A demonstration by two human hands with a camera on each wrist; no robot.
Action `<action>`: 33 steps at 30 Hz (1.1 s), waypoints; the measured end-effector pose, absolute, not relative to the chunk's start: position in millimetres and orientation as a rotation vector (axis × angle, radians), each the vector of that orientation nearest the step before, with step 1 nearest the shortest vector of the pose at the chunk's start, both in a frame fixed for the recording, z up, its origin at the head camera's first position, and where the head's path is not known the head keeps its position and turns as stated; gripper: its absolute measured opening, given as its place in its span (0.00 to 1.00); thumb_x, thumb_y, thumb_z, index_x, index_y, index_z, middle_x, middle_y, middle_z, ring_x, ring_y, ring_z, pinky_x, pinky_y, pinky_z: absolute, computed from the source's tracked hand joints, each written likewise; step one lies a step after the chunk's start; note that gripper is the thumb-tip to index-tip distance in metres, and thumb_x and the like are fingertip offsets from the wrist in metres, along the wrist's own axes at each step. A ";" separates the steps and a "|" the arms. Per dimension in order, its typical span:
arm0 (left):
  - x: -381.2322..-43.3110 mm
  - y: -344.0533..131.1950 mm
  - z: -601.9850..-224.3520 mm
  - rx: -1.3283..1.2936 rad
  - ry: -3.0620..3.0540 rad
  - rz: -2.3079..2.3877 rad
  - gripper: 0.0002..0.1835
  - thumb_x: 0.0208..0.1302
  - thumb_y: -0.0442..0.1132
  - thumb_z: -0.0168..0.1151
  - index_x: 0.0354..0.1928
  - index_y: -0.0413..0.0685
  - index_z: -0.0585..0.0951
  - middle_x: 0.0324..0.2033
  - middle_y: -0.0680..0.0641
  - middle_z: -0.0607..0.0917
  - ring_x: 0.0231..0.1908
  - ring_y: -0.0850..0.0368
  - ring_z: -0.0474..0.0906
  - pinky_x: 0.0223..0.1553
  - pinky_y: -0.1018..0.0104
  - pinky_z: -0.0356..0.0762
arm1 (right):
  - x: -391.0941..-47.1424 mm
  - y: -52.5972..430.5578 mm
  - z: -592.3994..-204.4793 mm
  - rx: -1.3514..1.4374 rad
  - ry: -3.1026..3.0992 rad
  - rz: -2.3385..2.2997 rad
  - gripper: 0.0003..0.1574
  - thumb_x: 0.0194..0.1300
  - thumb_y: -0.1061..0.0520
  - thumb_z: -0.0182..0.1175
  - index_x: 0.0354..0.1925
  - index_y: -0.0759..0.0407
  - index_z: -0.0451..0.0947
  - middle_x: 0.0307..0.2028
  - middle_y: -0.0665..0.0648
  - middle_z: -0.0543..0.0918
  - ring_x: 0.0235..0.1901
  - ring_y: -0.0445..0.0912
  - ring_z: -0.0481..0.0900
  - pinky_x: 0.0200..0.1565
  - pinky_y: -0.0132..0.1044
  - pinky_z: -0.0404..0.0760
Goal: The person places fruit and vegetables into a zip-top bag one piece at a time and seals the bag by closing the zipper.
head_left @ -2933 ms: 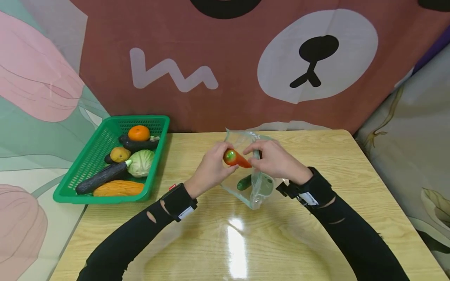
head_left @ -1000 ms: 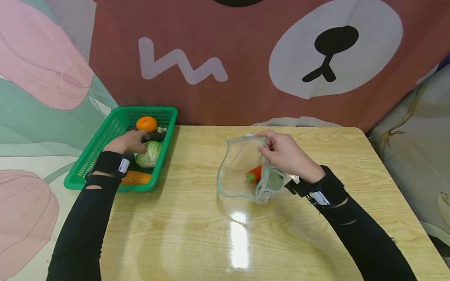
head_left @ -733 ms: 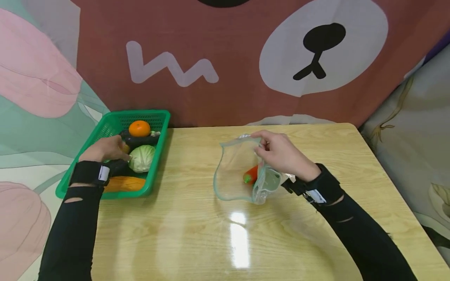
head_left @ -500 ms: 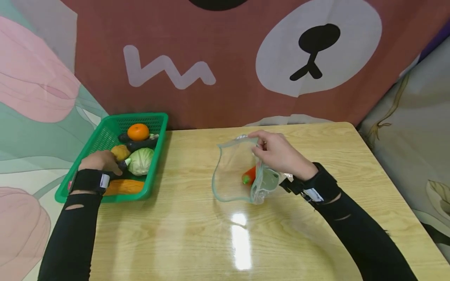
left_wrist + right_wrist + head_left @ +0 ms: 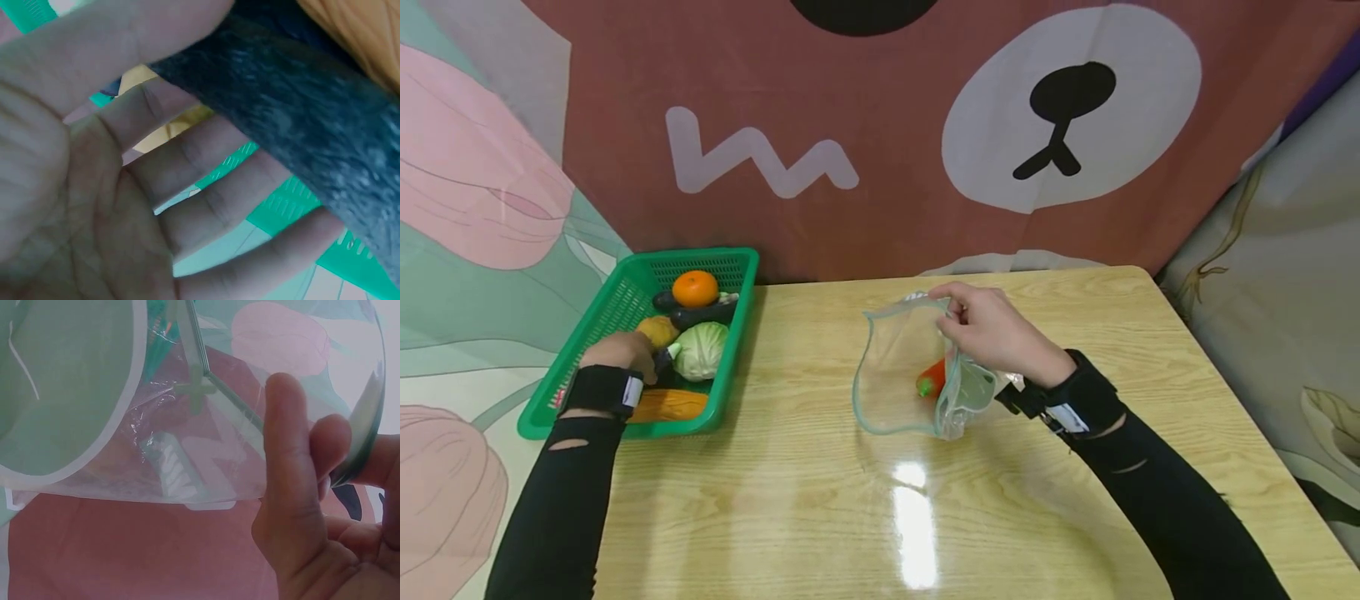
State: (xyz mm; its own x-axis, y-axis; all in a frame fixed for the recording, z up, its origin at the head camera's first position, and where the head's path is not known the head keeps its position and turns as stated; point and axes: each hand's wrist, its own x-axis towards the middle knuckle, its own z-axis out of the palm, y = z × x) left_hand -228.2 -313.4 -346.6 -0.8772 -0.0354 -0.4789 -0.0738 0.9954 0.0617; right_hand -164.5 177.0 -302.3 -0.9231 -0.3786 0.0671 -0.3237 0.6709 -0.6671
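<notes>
My left hand [image 5: 617,354] is inside the green basket [image 5: 739,346], over a long dark eggplant [image 5: 287,119] with a pale green stem. In the left wrist view the thumb lies across one side of it and the fingers reach behind the other, gripping it. My right hand [image 5: 996,329] pinches the upper rim of a clear bag [image 5: 887,375] with pale green edging, keeping its mouth spread. Inside the bag lies an orange-red carrot [image 5: 931,379] with a green tip; its far end is hidden behind the bag's folds.
Around the left hand, the basket holds an orange [image 5: 696,288], another dark eggplant [image 5: 703,314], a potato [image 5: 657,331], a cabbage [image 5: 701,351] and an orange-yellow ridged vegetable [image 5: 668,406]. Basket and bag share a wooden table [image 5: 820,492] before a printed cloth [image 5: 895,225].
The carrot, held by the left hand at the bag's mouth earlier, now lies in the bag. That hand moved left into the basket and took hold of the eggplant. The right hand kept the rim.
</notes>
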 end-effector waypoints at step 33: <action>-201.8 -193.7 -291.1 0.539 3.302 0.520 0.15 0.63 0.46 0.62 0.42 0.43 0.74 0.30 0.43 0.76 0.28 0.47 0.72 0.26 0.53 0.69 | -163.6 180.6 -303.0 -0.606 2.807 -1.096 0.23 0.69 0.57 0.53 0.61 0.60 0.68 0.24 0.53 0.74 0.14 0.46 0.64 0.20 0.35 0.63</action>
State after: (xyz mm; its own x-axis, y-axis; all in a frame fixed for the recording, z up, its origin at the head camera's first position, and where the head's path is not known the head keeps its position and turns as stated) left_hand -201.8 -193.7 -291.1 -0.9205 0.2689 0.2837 0.3430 0.9036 0.2565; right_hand -163.6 180.6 -303.0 -0.9201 -0.3837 0.0784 -0.3354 0.6686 -0.6637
